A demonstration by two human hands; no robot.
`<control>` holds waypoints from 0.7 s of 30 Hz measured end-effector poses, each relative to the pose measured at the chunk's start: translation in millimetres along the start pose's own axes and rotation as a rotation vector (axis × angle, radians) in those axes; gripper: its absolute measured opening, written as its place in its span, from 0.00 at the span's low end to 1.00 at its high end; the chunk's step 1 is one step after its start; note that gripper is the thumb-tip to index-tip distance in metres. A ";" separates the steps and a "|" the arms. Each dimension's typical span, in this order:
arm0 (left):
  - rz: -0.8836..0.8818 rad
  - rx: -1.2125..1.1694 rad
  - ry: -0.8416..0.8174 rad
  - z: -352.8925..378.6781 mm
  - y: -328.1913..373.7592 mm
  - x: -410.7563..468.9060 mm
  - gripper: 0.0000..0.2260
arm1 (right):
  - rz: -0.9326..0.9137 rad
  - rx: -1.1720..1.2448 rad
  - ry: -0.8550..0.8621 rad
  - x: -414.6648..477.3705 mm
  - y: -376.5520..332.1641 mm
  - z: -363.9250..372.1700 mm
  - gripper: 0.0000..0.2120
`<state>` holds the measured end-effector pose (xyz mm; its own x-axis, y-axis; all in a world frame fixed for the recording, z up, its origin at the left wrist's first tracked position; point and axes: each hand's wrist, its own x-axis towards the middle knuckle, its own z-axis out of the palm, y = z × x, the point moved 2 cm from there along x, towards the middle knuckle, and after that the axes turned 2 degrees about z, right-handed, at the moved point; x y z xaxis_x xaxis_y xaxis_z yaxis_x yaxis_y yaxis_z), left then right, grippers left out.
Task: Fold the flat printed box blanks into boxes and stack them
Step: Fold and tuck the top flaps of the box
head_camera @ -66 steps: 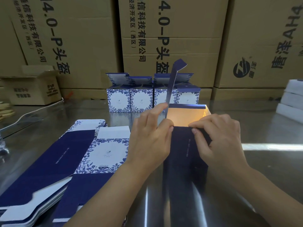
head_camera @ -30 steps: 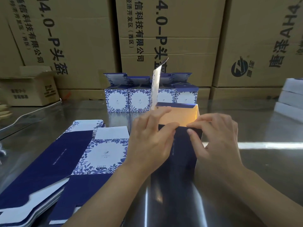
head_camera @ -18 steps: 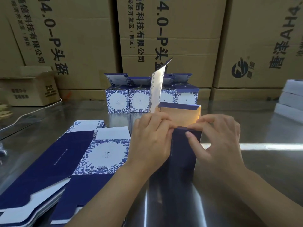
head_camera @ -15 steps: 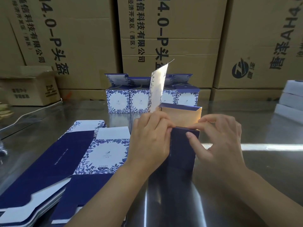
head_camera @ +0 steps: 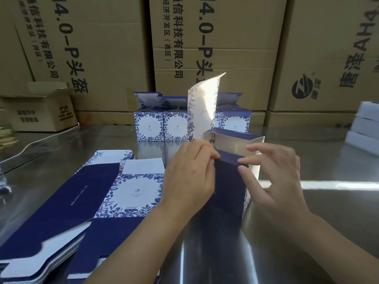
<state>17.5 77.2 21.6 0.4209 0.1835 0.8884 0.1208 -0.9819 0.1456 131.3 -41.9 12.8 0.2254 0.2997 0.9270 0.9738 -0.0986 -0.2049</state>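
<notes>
A half-folded blue box (head_camera: 229,189) with a white floral side stands on the steel table (head_camera: 328,201) in front of me, its top open and one tall flap (head_camera: 203,107) sticking up. My left hand (head_camera: 190,177) grips the box's left top edge, fingers curled over it. My right hand (head_camera: 274,177) pinches the near top edge with thumb and forefinger. To the left lies a pile of flat printed blanks (head_camera: 82,201). A row of folded boxes (head_camera: 164,126) stands at the back of the table.
Large brown cartons (head_camera: 215,48) wall off the back. A small open carton (head_camera: 41,113) and a white cable (head_camera: 41,140) lie at the far left. White boxes (head_camera: 365,130) are stacked at the right edge.
The box has been raised from lying tilted to standing upright. Its tall flap has swung round, now showing its white floral face. Both hands stayed on the top edge.
</notes>
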 end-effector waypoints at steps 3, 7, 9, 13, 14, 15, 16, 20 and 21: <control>-0.060 -0.035 0.006 0.4 -3.2 -0.2 0.07 | 0.077 0.080 0.001 0.8 9.2 -2.9 0.15; -0.077 0.000 -0.053 7.1 -6.3 -4.9 0.06 | 0.316 0.219 -0.001 3.9 30.1 -1.2 0.19; -0.100 -0.003 -0.065 8.3 -7.6 -6.3 0.05 | 0.518 0.304 -0.040 3.6 45.7 3.3 0.20; -0.246 -0.065 -0.021 8.5 -13.3 -6.6 0.05 | 0.878 0.526 -0.116 1.2 80.0 14.6 0.18; -0.305 -0.091 -0.010 9.1 -15.6 -6.9 0.06 | 0.952 0.596 -0.140 0.4 87.6 18.2 0.18; -0.373 -0.114 -0.012 10.4 -18.3 -7.5 0.08 | 1.018 0.658 -0.170 -0.4 92.8 21.1 0.19; -0.442 -0.137 -0.026 11.8 -20.9 -8.1 0.10 | 1.077 0.712 -0.197 -1.6 95.2 22.9 0.22; -0.646 -0.324 -0.073 15.6 -25.6 -7.0 0.15 | 1.149 0.793 -0.269 -5.2 93.4 20.1 0.29; -0.685 -0.388 -0.069 16.5 -25.6 -6.2 0.14 | 1.139 0.796 -0.277 -4.4 91.8 18.0 0.31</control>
<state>26.7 102.0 5.2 0.4222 0.7434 0.5187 0.0560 -0.5925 0.8036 220.3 -35.2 -15.8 0.7951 0.6030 0.0650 -0.0066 0.1158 -0.9933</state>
